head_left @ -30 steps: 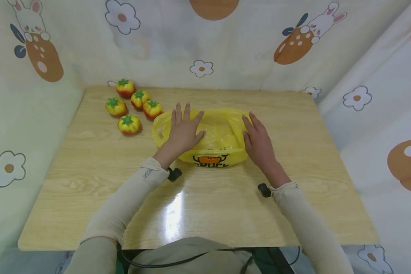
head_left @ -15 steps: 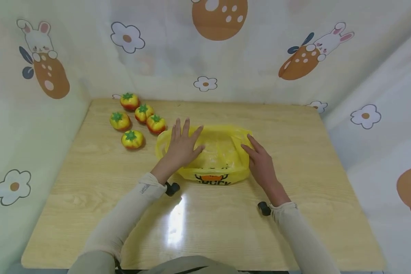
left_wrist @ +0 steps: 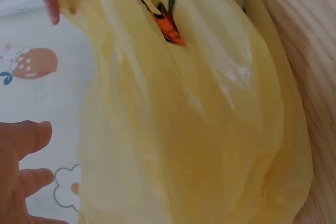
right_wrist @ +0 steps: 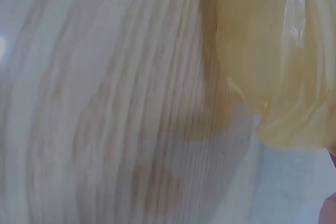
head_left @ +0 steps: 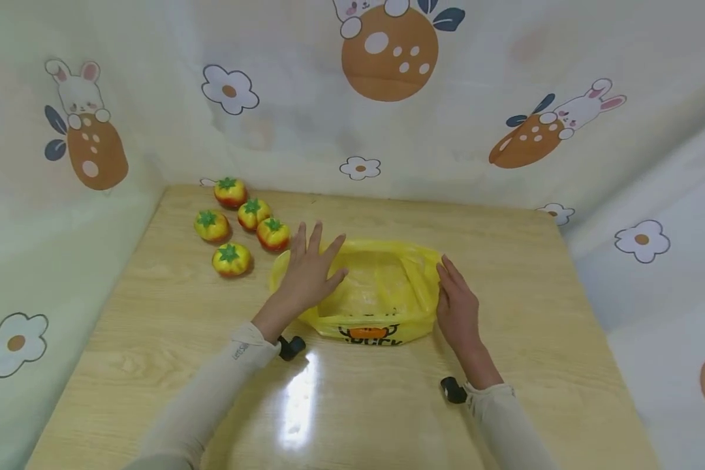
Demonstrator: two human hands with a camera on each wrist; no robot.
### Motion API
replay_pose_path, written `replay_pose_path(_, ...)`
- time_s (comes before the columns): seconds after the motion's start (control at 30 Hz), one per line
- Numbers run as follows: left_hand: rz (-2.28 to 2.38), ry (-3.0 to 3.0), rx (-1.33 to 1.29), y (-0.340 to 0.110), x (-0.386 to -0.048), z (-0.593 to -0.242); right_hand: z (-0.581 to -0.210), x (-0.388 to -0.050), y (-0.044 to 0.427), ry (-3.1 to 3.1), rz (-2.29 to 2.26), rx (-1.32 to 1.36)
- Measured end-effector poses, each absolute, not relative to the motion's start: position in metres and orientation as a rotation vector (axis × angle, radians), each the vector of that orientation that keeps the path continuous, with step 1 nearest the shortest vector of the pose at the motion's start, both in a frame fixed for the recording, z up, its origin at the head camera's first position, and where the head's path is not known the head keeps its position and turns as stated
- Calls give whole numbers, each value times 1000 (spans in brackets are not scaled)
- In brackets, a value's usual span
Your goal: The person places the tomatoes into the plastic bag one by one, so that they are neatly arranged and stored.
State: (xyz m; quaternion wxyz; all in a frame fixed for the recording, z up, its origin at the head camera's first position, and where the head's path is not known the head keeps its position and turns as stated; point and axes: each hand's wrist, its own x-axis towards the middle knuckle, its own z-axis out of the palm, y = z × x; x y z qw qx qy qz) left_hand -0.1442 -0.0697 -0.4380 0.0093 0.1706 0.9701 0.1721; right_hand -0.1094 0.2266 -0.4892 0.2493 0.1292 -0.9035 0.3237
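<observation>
A yellow plastic bag (head_left: 382, 331) with a duck-like print and dark lettering stands on the table with its mouth spread. My left hand (head_left: 307, 274) is over the bag's left end, fingers straight and spread, nothing gripped; its thumb and fingers (left_wrist: 26, 140) show beside the yellow film in the left wrist view. Along the bag's right rim lies my right hand (head_left: 461, 310), fairly straight fingers touching the film. In the right wrist view the bag (right_wrist: 273, 51) hides most of that hand. Several yellow-red, tomato-like fruits (head_left: 232, 259) with green tops sit left of the bag.
The wooden table (head_left: 534, 365) extends to the right and in front of the bag. A patterned curtain (head_left: 305, 117) hangs behind and along both sides. Small black wrist cameras (head_left: 454, 390) sit at both cuffs.
The head view has tilted upward, so everything sits lower. My right hand has shifted to the bag's right rim, and the mouth looks wider. The left hand stays over the left end.
</observation>
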Motion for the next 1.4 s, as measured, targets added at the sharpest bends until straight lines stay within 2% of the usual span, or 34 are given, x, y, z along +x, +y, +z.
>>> replay_pose_path(0.33,669,3031,467,-78,-122,-452,-501,-101,229,-2336,916,146)
replay_pose_path(0.67,828,3055,300,-110,-134,-450,-500,-110,225,-2212,956,51)
replay_pose_path(1.13,1029,3061,149,-143,-134,-445,-494,-129,218,-2168,1044,-47)
replay_pose_path(1.4,1157,3169,-113,-185,-129,-465,-496,-131,218,-2149,1067,-74)
